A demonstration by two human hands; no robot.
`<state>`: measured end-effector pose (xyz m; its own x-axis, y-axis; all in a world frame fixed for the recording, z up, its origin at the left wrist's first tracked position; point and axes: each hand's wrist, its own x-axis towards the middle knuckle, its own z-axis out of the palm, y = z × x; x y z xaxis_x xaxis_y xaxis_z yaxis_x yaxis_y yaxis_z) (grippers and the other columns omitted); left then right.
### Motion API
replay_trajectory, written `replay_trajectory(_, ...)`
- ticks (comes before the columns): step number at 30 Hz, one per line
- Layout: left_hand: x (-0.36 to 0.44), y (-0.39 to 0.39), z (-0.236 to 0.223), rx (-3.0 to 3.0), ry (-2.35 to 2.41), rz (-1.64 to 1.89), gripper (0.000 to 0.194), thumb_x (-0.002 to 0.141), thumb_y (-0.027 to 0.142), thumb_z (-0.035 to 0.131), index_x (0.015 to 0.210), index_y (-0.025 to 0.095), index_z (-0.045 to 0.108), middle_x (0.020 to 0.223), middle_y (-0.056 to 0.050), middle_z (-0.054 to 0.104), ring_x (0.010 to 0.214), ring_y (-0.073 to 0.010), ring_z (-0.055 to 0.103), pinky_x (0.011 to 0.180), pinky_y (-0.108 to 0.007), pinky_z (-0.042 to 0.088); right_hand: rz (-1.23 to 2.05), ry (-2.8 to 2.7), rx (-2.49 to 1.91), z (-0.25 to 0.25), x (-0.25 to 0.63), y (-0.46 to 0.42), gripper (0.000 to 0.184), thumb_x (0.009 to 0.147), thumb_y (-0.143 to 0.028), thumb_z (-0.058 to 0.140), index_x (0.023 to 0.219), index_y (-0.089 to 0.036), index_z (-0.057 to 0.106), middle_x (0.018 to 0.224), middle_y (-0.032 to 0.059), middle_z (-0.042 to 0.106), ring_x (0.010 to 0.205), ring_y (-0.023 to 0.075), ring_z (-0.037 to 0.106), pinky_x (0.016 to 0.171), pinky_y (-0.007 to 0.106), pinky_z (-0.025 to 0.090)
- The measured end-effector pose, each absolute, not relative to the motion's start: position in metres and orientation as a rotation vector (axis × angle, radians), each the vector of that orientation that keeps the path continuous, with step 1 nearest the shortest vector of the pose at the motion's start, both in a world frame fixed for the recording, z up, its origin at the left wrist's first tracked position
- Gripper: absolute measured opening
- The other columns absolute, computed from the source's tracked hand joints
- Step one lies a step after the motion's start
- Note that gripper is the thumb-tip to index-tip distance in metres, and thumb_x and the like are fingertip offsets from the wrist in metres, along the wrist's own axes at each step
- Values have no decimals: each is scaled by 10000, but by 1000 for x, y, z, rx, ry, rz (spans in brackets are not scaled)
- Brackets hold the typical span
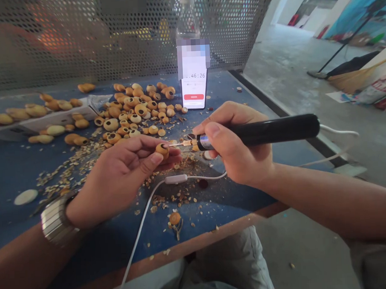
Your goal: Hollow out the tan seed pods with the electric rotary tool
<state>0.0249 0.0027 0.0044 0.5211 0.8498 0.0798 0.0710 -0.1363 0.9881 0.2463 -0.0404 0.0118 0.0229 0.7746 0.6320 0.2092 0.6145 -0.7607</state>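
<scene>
Between the thumb and fingers of my left hand [129, 160] is a small tan gourd [161, 152] with a dark round hole facing up and right. My right hand [241, 146] grips a black pen-shaped rotary tool [272, 131], its thin metal bit reaching left to the gourd's hole. Whether the tip is inside or just touching the rim, I cannot tell. A white cord with an inline switch [176, 179] runs across the table below both hands. Seed bits and shavings [182, 196] are scattered beneath them.
Many cut gourds [137, 108] are heaped behind my left hand; more lie on a box [44, 119] at left. A phone [194, 76] showing a timer leans on a clear bottle [188, 25] before a perforated metal screen [127, 36]. The blue table [234, 202] has a wooden front edge.
</scene>
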Motion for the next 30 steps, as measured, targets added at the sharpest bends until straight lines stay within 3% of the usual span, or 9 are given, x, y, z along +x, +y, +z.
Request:
replay_trajectory(8, 24, 5, -2, 1703, 943, 965, 228, 974, 352, 698, 1111, 179, 641, 1029, -80, 824, 923, -197, 814, 915, -341, 675, 537, -1483, -875, 9, 248, -36, 249, 992, -404, 665, 837, -215, 709, 647, -30, 612, 586, 98, 560, 565, 255, 473)
replay_trajectory(13, 23, 5, 1, 1771, 919, 917, 190, 962, 297, 683, 1109, 176, 678, 1064, -87, 819, 918, -186, 806, 851, -302, 677, 522, -1489, -916, 10, 248, -36, 262, 990, -431, 660, 837, -224, 710, 635, -19, 596, 605, 117, 575, 535, 261, 460)
replay_trajectory(20, 20, 5, 1, 1878, 884, 910, 219, 956, 249, 685, 1147, 148, 718, 1100, -85, 807, 973, -154, 779, 925, -261, 641, 544, -1495, -900, 11, 247, -37, 278, 992, -429, 666, 799, -230, 687, 615, -33, 589, 520, 93, 492, 503, 265, 419)
replay_trajectory(30, 22, 2, 3, 1852, 886, 931, 204, 925, 212, 722, 1125, 191, 762, 1052, -49, 831, 907, -160, 804, 842, -225, 662, 519, -1528, -901, 9, 246, -38, 224, 993, -361, 659, 826, -222, 715, 647, -32, 625, 553, 89, 546, 547, 259, 464)
